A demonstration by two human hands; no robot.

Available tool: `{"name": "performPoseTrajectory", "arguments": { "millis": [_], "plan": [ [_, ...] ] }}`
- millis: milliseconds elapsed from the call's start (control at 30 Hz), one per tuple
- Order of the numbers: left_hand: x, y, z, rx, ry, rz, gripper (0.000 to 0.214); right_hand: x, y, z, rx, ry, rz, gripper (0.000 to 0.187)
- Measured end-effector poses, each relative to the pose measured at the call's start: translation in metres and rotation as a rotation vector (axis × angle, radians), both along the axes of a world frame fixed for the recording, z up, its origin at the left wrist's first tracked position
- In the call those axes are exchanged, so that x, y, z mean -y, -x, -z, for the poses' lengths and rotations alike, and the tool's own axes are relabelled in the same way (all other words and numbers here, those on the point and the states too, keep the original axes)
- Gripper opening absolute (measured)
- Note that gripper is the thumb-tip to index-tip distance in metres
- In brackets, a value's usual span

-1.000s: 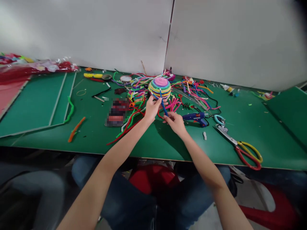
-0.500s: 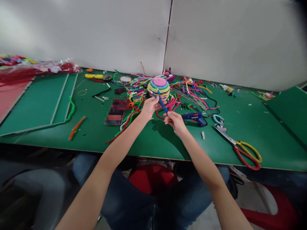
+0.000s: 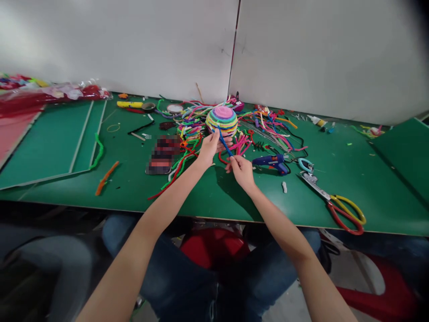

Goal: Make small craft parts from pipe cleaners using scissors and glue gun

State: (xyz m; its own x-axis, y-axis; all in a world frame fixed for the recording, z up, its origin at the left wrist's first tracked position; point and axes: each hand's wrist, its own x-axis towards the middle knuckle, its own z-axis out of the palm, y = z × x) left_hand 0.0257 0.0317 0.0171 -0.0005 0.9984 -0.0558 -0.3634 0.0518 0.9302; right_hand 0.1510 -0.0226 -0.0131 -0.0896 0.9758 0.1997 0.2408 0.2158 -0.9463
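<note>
A blue pipe cleaner (image 3: 225, 142) is stretched slantwise between my two hands, above the table. My left hand (image 3: 212, 146) pinches its upper end between thumb and finger, the other fingers reaching out behind it. Closed on the lower end is my right hand (image 3: 241, 170), nearer to me. Just behind my left fingers stands a round striped ball (image 3: 221, 120), wound in pink, purple, yellow and other coloured pipe cleaners. Bundles of loose pipe cleaners (image 3: 190, 129) lie to its left, and pink pieces (image 3: 241, 144) lie to its right.
Right of my hands rests a blue glue gun (image 3: 272, 163), then big scissors (image 3: 330, 199) with red and yellow handles at the table's front edge. A phone with a blurred screen (image 3: 163, 154) lies left. Green boards (image 3: 50, 143) cover the far left; a pale wall (image 3: 134, 44) rises behind.
The two blue strands that stood apart now run together as one line. My right hand has turned over slightly, with its back more upward; my left hand stays nearly in place.
</note>
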Motion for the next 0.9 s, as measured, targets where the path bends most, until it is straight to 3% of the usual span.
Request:
{"name": "performPoseTrajectory", "arguments": {
  "millis": [200,400,567,733,800,900],
  "plan": [
    [0.000,0.001,0.000,0.070,-0.007,0.013,0.020,0.000,0.000,-0.004,-0.126,0.060,-0.078,0.035],
    [0.005,0.019,-0.030,0.351,0.257,0.101,0.022,0.006,0.008,-0.012,-0.441,0.185,-0.223,0.032],
    [0.008,0.022,-0.036,0.328,0.214,0.087,0.021,0.010,0.015,-0.011,-0.537,0.258,-0.260,0.029],
    [0.001,0.021,-0.017,0.051,-0.028,0.196,0.023,0.008,0.006,-0.015,-0.639,0.295,-0.064,0.025],
    [-0.002,0.021,-0.010,-0.203,-0.115,0.211,0.028,0.004,-0.005,-0.022,-0.711,0.243,0.107,0.023],
    [-0.006,0.016,-0.002,-0.703,-0.266,0.120,0.026,-0.003,-0.024,-0.035,-0.799,0.110,0.339,0.021]
  ]
}}
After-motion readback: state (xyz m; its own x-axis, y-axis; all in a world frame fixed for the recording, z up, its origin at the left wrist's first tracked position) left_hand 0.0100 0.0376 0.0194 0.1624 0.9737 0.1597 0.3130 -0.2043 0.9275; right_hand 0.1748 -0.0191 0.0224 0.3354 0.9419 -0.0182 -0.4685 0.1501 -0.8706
